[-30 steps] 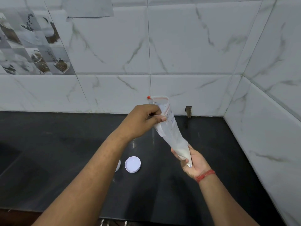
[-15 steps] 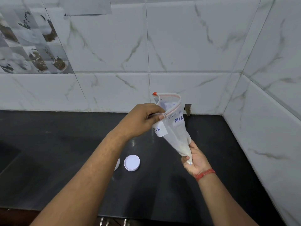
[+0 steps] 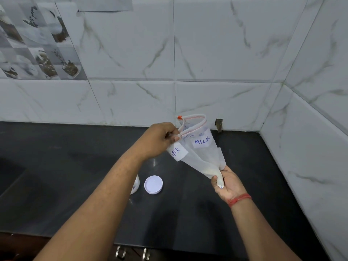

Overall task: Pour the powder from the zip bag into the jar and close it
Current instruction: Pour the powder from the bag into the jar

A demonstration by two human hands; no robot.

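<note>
I hold a clear zip bag (image 3: 204, 156) up above the dark counter, its red-edged mouth gaping open at the top. White labels on it read "MILK" and "DER". My left hand (image 3: 160, 141) pinches the bag's rim at the left. My right hand (image 3: 227, 183) grips the bag's lower corner, where the white powder has gathered. The white jar (image 3: 135, 185) stands on the counter, mostly hidden behind my left forearm. Its round white lid (image 3: 153, 184) lies flat just to the jar's right.
The black counter (image 3: 56, 176) runs to white marble-tiled walls at the back and right, which meet in a corner. A small dark hole (image 3: 219, 124) sits in the back wall behind the bag. Cabinet handles (image 3: 131, 253) show below the counter's front edge.
The bag's mouth has spread wider and turned toward me, so the labels now show. My right hand has shifted slightly right with the bag's corner.
</note>
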